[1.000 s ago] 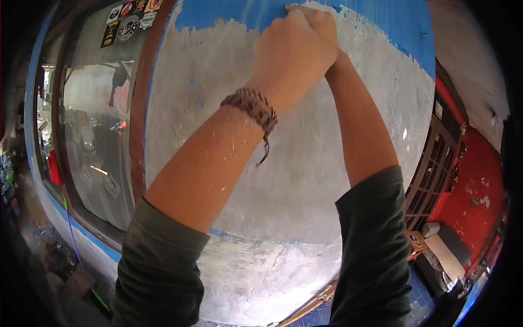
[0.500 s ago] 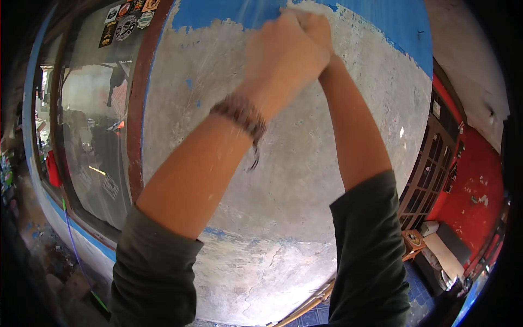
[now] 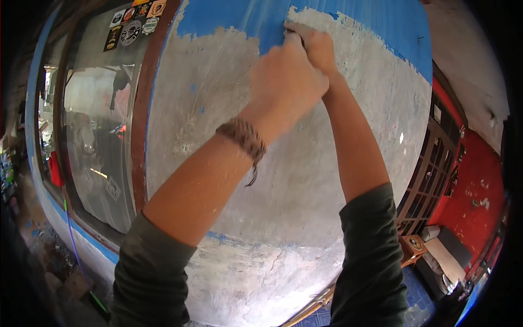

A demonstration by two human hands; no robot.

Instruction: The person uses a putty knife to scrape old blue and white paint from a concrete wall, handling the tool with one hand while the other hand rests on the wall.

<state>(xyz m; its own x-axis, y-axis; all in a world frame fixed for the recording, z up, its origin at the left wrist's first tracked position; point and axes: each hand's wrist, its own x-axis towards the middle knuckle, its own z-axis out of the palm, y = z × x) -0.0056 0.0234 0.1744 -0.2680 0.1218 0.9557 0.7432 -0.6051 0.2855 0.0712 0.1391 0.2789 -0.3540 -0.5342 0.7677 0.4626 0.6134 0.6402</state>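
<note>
Flaking blue paint (image 3: 218, 16) covers the top of the wall in front of me, above bare, stained grey plaster (image 3: 245, 196). Both hands are raised to the ragged paint edge, close together and partly overlapping. My left hand (image 3: 286, 82), with a braided bracelet at the wrist, is closed and slightly blurred. My right hand (image 3: 318, 49) is closed behind it, its fingertips at the boundary between blue and grey. A small dark edge shows between the fingers, but what they grip is mostly hidden.
A brown-framed window (image 3: 95, 147) with stickers is at the left, a thin purple-and-green pole (image 3: 71, 234) below it. At the right are a latticed door (image 3: 430, 163), a red wall (image 3: 471, 191), a wooden stand (image 3: 411, 245), seating (image 3: 444, 256) and long poles (image 3: 310, 310) near the blue tiles.
Both hands have moved a little lower along the paint edge, staying closed. More bare plaster shows just above the right fingertips. The camera view has shifted slightly.
</note>
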